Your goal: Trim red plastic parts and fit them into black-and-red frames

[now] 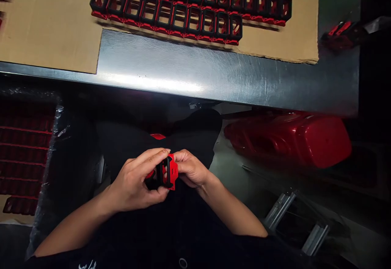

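While held on the near side of the steel table [195,79], a black-and-red plastic frame [166,172] sits between the person's two hands, above a black garment [131,143]. Left hand [136,181]: thumb and fingers are together and clamped on the frame's black side, with the index fingertip [163,151] reaching its top edge. Right hand [191,168]: curled fingers [183,157] press against the frame's red side. A red piece [158,136] lies just beyond the hands, mostly hidden. On the table, a cardboard sheet [51,29] bears two rows of similar frames [189,10], standing close together, the far row cut off by the picture's top edge. Off the table's right end lies another red-and-black part [340,33], dimly lit. Below the table's edge on the left, a clear plastic bag [56,138] holds stacked red parts [23,151], their exact shape hard to make out in shadow. Below the edge on the right are a glossy red moulded object [290,141], of unclear kind, and metal rails [279,210].
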Tool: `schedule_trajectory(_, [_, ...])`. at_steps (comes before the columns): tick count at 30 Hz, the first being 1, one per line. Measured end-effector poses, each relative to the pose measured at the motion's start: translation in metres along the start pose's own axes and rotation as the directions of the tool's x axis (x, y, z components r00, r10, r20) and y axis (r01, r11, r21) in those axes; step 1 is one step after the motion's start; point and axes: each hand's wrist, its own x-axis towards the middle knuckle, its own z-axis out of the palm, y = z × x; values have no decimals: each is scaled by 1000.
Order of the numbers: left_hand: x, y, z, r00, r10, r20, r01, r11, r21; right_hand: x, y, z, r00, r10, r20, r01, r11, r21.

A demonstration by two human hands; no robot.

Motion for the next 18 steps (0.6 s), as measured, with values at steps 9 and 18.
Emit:
schedule_trajectory(9, [-3,-6,3,998,29,-50,-30,999,-11,-3,-7,-2,1000,-7,9,7,998,-64])
schedule_trajectory(18, [5,-1,1,998,64,-5,-64,998,-3,3,-1,-6,998,35,50,-35,999,-1])
